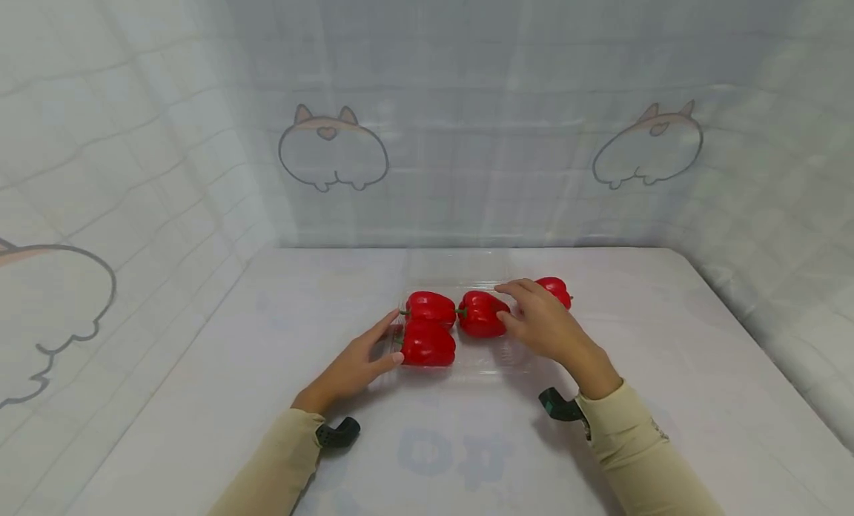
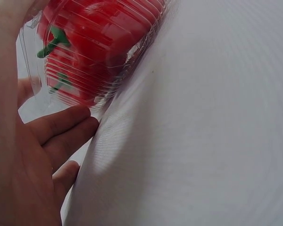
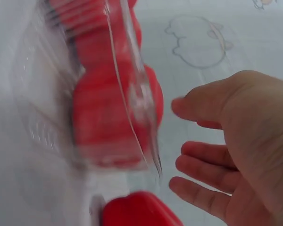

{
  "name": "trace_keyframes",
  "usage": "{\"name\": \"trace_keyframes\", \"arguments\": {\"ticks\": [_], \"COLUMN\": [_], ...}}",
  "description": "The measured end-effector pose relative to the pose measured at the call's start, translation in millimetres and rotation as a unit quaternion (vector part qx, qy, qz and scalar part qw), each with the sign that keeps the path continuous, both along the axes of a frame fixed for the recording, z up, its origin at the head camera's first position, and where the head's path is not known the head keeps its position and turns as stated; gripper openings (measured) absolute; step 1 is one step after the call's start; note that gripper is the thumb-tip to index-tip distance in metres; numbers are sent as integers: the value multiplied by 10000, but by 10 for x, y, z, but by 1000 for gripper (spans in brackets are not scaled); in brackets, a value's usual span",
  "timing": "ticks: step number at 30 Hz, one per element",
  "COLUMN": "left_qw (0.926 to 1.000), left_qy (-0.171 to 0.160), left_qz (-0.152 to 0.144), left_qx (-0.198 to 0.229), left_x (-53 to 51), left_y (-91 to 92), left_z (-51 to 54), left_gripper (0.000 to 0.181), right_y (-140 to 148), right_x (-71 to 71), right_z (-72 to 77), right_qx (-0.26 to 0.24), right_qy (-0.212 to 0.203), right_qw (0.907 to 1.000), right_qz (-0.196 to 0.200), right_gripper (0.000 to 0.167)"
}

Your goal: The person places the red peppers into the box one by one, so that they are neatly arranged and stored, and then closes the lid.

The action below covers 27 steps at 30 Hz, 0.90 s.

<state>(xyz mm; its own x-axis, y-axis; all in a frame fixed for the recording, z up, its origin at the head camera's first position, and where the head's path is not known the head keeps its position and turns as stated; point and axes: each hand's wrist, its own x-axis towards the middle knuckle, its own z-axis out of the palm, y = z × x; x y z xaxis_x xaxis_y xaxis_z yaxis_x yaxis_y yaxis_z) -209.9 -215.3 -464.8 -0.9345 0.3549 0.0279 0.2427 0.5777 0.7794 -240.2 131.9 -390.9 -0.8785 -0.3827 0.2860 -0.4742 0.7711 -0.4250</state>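
A clear plastic clamshell box [image 1: 490, 362] holds three red bell peppers: one at the back left [image 1: 430, 307], one at the front left [image 1: 428, 344] and one right of them [image 1: 482, 314]. My left hand [image 1: 360, 364] is at the box's left side, fingers extended along the ridged wall [image 2: 106, 87]. Over the box's right part is my right hand [image 1: 543, 323], thumb and fingers spread and holding nothing. The right wrist view shows a gap between its fingertips [image 3: 179, 107] and the nearest pepper [image 3: 115, 115]. A fourth red bell pepper [image 1: 555, 290] lies outside the box, partly hidden behind the right hand.
The box's transparent lid [image 1: 457, 264] lies folded back toward the rear wall. A pale cloth covers the table [image 1: 320, 293], and sheets with cartoon drawings [image 1: 333, 149] hang at the back and sides. Dark devices [image 1: 560, 406] are strapped at both wrists.
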Motion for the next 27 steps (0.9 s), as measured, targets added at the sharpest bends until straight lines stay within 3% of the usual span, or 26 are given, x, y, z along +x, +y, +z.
{"name": "trace_keyframes", "arguments": {"ticks": [6,14,21,27], "left_qw": [10000,10000,10000,10000], "left_qy": [-5,-68,-45,1], "left_qz": [10,47,9,34], "left_qx": [8,-30,15,8], "left_x": [29,14,6,12], "left_y": [-15,18,37,19], "left_z": [2,43,62,22], "left_gripper": [83,85,84,84], "right_y": [224,594,768,839], "right_x": [-64,-131,-159,-187], "right_z": [6,18,-6,-73], "right_qx": [-258,-374,-413,-382], "right_qy": [345,409,317,-79], "right_qw": [9990,9968,9957,9963], "right_qz": [-149,-579,-769,-769], "right_gripper": [41,45,46,53]}}
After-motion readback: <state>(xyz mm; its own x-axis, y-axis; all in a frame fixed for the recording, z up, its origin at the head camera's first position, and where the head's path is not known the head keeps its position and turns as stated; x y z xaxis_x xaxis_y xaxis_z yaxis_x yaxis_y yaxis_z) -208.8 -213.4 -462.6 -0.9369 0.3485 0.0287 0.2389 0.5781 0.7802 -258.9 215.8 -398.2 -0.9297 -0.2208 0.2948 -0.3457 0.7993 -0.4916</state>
